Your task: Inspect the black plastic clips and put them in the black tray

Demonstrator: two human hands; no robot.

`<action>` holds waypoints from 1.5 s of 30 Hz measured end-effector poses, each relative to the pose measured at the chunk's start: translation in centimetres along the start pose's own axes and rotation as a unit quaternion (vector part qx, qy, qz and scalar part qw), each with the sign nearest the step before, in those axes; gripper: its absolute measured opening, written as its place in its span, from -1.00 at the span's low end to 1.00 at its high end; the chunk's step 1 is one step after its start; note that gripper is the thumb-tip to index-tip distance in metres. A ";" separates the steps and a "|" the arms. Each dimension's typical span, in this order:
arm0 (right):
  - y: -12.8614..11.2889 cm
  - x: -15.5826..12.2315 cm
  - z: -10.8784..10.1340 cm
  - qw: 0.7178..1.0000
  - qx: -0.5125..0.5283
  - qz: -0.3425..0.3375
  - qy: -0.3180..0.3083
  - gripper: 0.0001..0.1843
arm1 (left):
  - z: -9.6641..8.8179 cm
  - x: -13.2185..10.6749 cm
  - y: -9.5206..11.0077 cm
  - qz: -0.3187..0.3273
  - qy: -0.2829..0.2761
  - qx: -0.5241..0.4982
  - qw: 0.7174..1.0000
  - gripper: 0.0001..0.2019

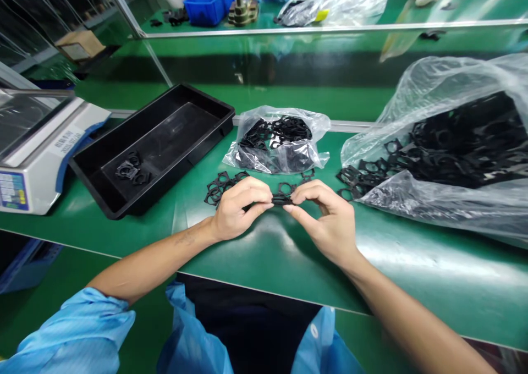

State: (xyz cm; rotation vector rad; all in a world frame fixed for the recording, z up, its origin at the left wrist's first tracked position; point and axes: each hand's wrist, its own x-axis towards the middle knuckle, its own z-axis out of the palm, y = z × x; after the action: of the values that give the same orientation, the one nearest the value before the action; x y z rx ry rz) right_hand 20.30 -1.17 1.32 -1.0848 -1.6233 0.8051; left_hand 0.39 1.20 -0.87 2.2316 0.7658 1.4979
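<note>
Head camera view: a green table (412,258) spreads beneath both hands, with clock directions read from the black part pinched between them. Between 2 and 3 o'clock slumps a large clear bag (445,77), its mouth gaping toward 9 and crowded with black parts, some spilling onto the table. Toward 9 to 10 o'clock sits a black tray (185,159), set at a slant, and farther out at 9 stands a white and blue scale (49,170), cut off by the picture's edge. A smaller clear bag (284,162), also filled with black parts, lies near at 12. Well beyond, at 11, a blue bin (202,11) rests on the far bench (416,8).

The left hand (243,206) comes in at 9 o'clock, thumb and forefinger clamped on one end of the black part (281,199); the right hand (328,220), between 3 and 4, pinches the other end the same way. Just past the left hand, at 9 to 10, is a loose heap of ring-shaped pieces (216,188). Within the tray, toward its 8 o'clock corner, lies a small cluster of pieces (132,168). The pinched black part is seen edge-on above the table, just nearer than a single ring (284,187) at 12; whether it is one layer or several I cannot tell.
</note>
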 end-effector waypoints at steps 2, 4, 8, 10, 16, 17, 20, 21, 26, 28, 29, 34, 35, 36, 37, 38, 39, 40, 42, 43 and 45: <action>0.0 0.0 0.0 1.000 -0.017 -0.019 -0.002 -0.81 | 0.0 0.0 -0.1 0.010 0.003 0.005 1.000 -0.97; 0.0 -0.1 -0.1 0.999 -0.031 -0.041 -0.007 -0.85 | -0.1 0.0 -0.1 0.014 0.003 0.008 1.000 -0.97; 0.0 -0.1 -0.1 0.997 -0.043 -0.058 -0.023 -0.87 | -0.3 0.0 0.1 0.003 -0.025 0.017 1.000 -0.97; 0.0 -0.1 -0.1 0.998 -0.034 -0.037 -0.027 -0.85 | -0.3 0.0 0.2 -0.009 -0.039 0.018 0.999 -0.96; 0.3 0.5 0.1 0.961 0.190 0.190 -0.070 -0.57 | -0.2 -0.2 0.0 -0.066 -0.017 -0.019 0.998 -0.91; 0.3 0.7 0.1 0.940 0.235 0.235 -0.078 -0.53 | -0.1 -0.1 -0.1 -0.063 -0.019 -0.020 0.998 -0.88; 0.3 1.2 -0.2 0.884 0.320 0.327 -0.096 -0.52 | -0.2 0.0 -0.2 -0.029 -0.037 -0.003 0.999 -0.89; 0.3 1.3 -0.3 0.871 0.335 0.344 -0.102 -0.53 | -0.2 0.0 -0.2 -0.018 -0.034 0.007 0.999 -0.91; 0.5 1.0 0.0 0.887 0.309 0.330 -0.090 -0.58 | -0.4 -0.1 -0.3 -0.011 -0.013 0.028 0.999 -0.96; 0.6 0.8 0.3 0.929 0.243 0.273 -0.051 -0.65 | -0.3 -0.1 -0.3 -0.023 -0.017 0.009 1.000 -0.96; 0.6 0.7 0.3 0.946 0.213 0.242 -0.034 -0.69 | -0.3 -0.1 -0.3 -0.032 -0.016 0.003 0.999 -0.97; 0.3 0.4 0.2 0.978 0.147 0.142 -0.043 -0.83 | -0.2 0.1 -0.2 -0.084 0.000 -0.005 0.996 -0.95; 0.3 0.3 0.2 0.980 0.139 0.129 -0.053 -0.82 | -0.2 0.2 -0.2 -0.087 -0.002 -0.008 0.996 -0.95; 0.3 0.3 0.2 0.983 0.131 0.118 -0.060 -0.82 | -0.1 0.1 -0.2 -0.088 -0.005 -0.010 0.996 -0.95; 0.4 0.2 0.2 0.984 0.122 0.109 -0.063 -0.84 | -0.1 0.1 -0.2 -0.085 -0.010 -0.013 0.996 -0.96; 0.5 0.1 0.2 0.987 0.112 0.099 -0.060 -0.87 | -0.1 0.1 -0.2 -0.079 -0.013 -0.016 0.997 -0.95; 0.6 0.1 0.2 0.990 0.098 0.085 -0.053 -0.90 | -0.1 0.0 -0.2 -0.072 -0.018 -0.020 0.997 -0.94; 0.6 0.0 0.2 0.994 0.077 0.067 -0.042 -0.93 | -0.1 0.0 -0.2 -0.064 -0.024 -0.025 0.997 -0.93; 0.7 0.0 0.1 1.000 0.022 0.007 -0.015 -0.94 | -0.1 0.0 -0.2 -0.051 -0.034 -0.040 0.997 -0.90; 0.7 0.0 0.1 1.000 -0.007 -0.028 -0.002 -0.91 | -0.1 0.0 -0.1 -0.045 -0.036 -0.049 0.997 -0.90; 0.7 -0.1 0.0 0.994 -0.050 -0.092 0.019 -0.86 | -0.2 0.0 -0.1 -0.036 -0.036 -0.061 0.997 -0.91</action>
State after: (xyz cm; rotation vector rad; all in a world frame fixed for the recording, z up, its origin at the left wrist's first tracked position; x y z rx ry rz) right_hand 20.51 -0.96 0.70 -0.9974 -1.7179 0.5839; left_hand 0.24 1.26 -0.83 2.1319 0.7054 1.3832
